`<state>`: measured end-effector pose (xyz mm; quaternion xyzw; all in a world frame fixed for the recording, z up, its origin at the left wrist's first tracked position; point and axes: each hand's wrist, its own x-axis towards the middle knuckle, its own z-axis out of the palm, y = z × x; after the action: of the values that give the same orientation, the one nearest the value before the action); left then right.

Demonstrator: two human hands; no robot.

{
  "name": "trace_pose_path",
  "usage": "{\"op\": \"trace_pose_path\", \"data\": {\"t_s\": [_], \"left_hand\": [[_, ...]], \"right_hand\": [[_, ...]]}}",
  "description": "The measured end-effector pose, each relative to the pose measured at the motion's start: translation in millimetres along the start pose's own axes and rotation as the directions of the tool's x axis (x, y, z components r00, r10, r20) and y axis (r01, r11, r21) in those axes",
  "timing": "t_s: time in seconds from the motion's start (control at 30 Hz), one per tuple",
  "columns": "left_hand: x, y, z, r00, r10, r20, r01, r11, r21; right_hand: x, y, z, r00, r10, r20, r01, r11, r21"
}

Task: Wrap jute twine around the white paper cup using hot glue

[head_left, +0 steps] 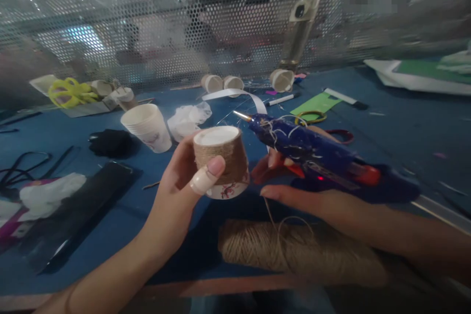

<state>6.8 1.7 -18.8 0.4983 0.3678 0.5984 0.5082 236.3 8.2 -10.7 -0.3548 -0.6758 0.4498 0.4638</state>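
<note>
My left hand (187,186) is wrapped round a paper cup (228,191), its thumb across the front, a pale band on that thumb. Jute twine (231,162) coils round most of the cup, leaving a printed white strip at the lower end; the white base faces up. My right hand (290,191) holds a dark blue hot glue gun (301,142), its metal nozzle pointing left above the cup; the grip is partly hidden. A strand of twine runs down by my right thumb to a large twine roll (253,245) near the table edge.
Stacked paper cups (147,127), crumpled white plastic (189,120) and a black bundle (112,143) stand left. Behind are twine-coloured rolls (233,83), a white strip (235,92), a marker (281,100) and green paper (316,104). Yellow scissors (69,93) lie in a box; perforated metal (165,34) rises behind.
</note>
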Motion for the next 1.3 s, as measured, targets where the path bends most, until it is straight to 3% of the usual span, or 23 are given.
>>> {"op": "trace_pose_path", "data": {"t_s": [0.13, 0.37, 0.5, 0.7, 0.9, 1.1, 1.3], "left_hand": [[0.9, -3.0, 1.0, 0.999, 0.034, -0.001, -0.034, 0.999, 0.003], [-0.1, -4.1, 3.5, 0.999, 0.044, -0.007, -0.043, 0.999, 0.022], [1.4, -3.6, 3.4, 0.999, 0.048, -0.022, -0.047, 0.998, 0.051], [1.9, -2.8, 2.2, 0.998, 0.023, -0.063, -0.02, 0.998, 0.058], [2.5, -2.8, 2.8, 0.999, 0.025, -0.041, -0.022, 0.998, 0.063], [4.8, -4.0, -0.3, 0.994, 0.046, -0.097, -0.036, 0.995, 0.098], [4.5, -2.2, -0.6, 0.991, 0.039, -0.126, -0.019, 0.987, 0.159]], "right_hand": [[1.2, -5.0, 4.1, 1.0, -0.013, -0.01, 0.013, 0.999, 0.038], [0.3, -8.9, 3.9, 0.994, -0.093, -0.056, 0.089, 0.993, -0.077], [5.3, -14.1, 0.7, 0.996, -0.088, -0.028, 0.08, 0.971, -0.227], [12.6, -7.4, -1.7, 0.983, -0.135, -0.124, 0.09, 0.946, -0.312], [11.7, -9.2, -5.7, 0.982, -0.16, -0.097, 0.101, 0.891, -0.443], [7.1, -7.0, -11.9, 0.996, -0.072, -0.058, 0.042, 0.911, -0.41], [7.9, -1.4, -22.5, 0.993, -0.122, 0.006, 0.11, 0.873, -0.475]]}}
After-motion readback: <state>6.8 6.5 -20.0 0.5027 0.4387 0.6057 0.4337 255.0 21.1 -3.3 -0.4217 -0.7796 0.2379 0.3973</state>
